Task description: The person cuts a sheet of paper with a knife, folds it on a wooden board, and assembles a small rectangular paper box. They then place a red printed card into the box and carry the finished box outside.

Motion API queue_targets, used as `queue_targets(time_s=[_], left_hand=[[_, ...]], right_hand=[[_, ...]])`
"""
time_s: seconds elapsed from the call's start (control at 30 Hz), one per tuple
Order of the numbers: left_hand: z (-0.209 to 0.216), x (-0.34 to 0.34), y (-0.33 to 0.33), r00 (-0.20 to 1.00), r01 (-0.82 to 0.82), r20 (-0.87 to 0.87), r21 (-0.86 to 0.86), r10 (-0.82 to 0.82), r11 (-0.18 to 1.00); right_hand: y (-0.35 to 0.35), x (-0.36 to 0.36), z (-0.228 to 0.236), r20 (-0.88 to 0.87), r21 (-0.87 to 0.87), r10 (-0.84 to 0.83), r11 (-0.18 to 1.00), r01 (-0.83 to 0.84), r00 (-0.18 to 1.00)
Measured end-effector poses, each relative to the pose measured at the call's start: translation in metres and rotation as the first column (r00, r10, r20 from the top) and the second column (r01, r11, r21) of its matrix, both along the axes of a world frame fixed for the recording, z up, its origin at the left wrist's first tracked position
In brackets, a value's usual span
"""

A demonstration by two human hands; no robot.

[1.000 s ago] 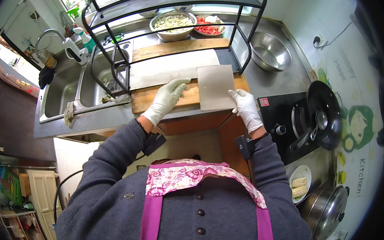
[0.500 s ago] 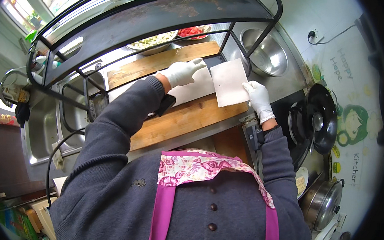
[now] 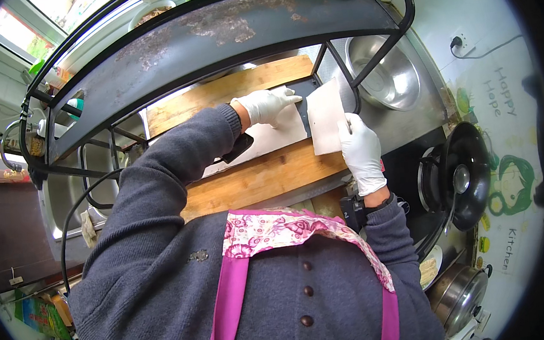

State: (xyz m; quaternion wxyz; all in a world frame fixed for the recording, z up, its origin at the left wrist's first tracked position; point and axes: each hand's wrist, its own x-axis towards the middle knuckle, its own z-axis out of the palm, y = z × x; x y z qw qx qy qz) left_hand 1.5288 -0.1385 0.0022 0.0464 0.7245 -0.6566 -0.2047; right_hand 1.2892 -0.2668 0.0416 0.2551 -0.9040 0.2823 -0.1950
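My right hand, in a white glove, pinches the near right edge of a pale square sheet. That sheet is tilted up above the right end of a dark lower shelf. Over the shelf, my left hand, also gloved, has its fingers stretched out to the right. Under and beside it lies another pale sheet; whether the hand presses on it I cannot tell. A wooden board lies on the near side of the shelf, and a second wooden board on the far side.
A black metal rack's upper shelf spans the space above my hands. To the right are a steel bowl, a black wok with a ladle, and a lidded steel pot. A sink is at the left.
My right hand has moved slightly left and tilted its sheet more upright. My left hand has shifted a little right and its fingers have lowered. The view has moved slightly.
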Motion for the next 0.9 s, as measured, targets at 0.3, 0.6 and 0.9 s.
queue_targets(time_s=[0.3, 0.6, 0.9], left_hand=[[0.001, 0.004, 0.010, 0.985, -0.156, -0.097, -0.118, 0.145, 0.981], [0.014, -0.018, 0.078, 0.908, -0.416, 0.005, -0.127, 0.420, 0.901], [-0.003, -0.027, 0.127, 0.781, -0.623, -0.054, -0.145, 0.623, 0.769]], right_hand=[[-0.009, 0.000, 0.004, 0.004, 0.420, -0.053, 0.906, 0.046, 0.999], [0.003, -0.029, 0.012, 0.040, 0.516, -0.207, 0.842, 0.157, 0.978], [0.002, -0.008, 0.020, -0.004, -0.070, -0.055, 0.996, 0.054, 0.998]])
